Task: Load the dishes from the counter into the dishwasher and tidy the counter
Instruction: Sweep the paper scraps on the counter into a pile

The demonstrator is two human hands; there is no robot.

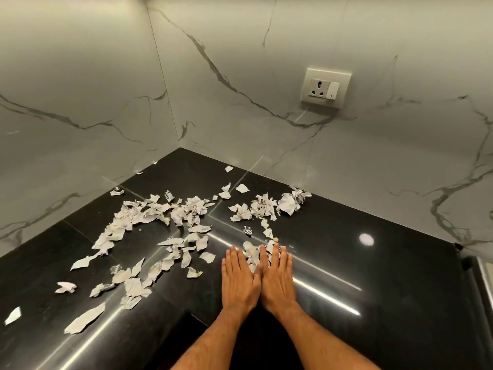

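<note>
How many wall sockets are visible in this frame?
1. The socket plate sits on the marble wall right of the corner, above the black counter strewn with torn paper scraps. Others may lie outside the view.

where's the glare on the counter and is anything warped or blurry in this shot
Head view: bright streaks of glare cross the glossy black counter, running beside the hands (left, right), plus a round light spot at right. The wide lens bends the counter edges and wall lines. The paper scraps are sharp enough, but their print is unreadable.
</note>
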